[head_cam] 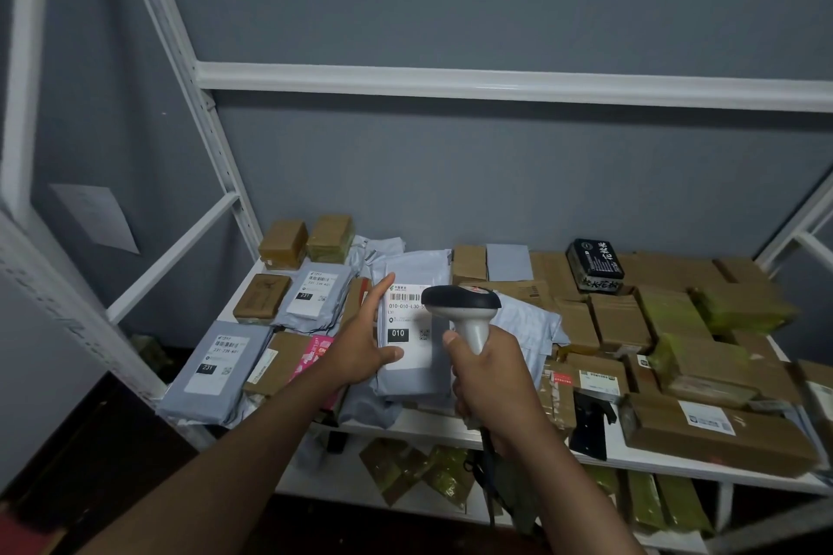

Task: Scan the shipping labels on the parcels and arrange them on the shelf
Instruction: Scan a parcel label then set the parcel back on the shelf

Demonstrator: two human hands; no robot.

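Grey mailer: your left hand (360,342) holds the grey poly parcel (412,329) tilted up above the middle of the white shelf (450,424), thumb curled over its lower front, fingers behind its left edge.
Label: its white shipping label (405,324) reads "010" in a black box; the scanner head covers the label's right side, so the printed code is cut short.
Scanner: your right hand (491,379) is wrapped around the handle of the barcode scanner (464,306), whose dark head sits just in front of the label.
Hidden parts: the scanner's lower handle and cable disappear behind your right wrist; you cannot tell whether a finger rests on the trigger.
Hard to read: small print on every label is too blurred to make out.
Left side: two more grey mailers, one near (216,370) and one further back (315,297), lie flat, each marked "231"; a pink packet (315,354) is partly covered by your left forearm.
Right side: brown cartons (617,320), some taped in yellow-green, crowd the shelf, with a black box (595,261) resting on top at the back.
Front edge: a black scanner stand (590,424) sits beside a long carton (716,433).
Below: the lower shelf's parcels (432,469) are shadowed and cut off.
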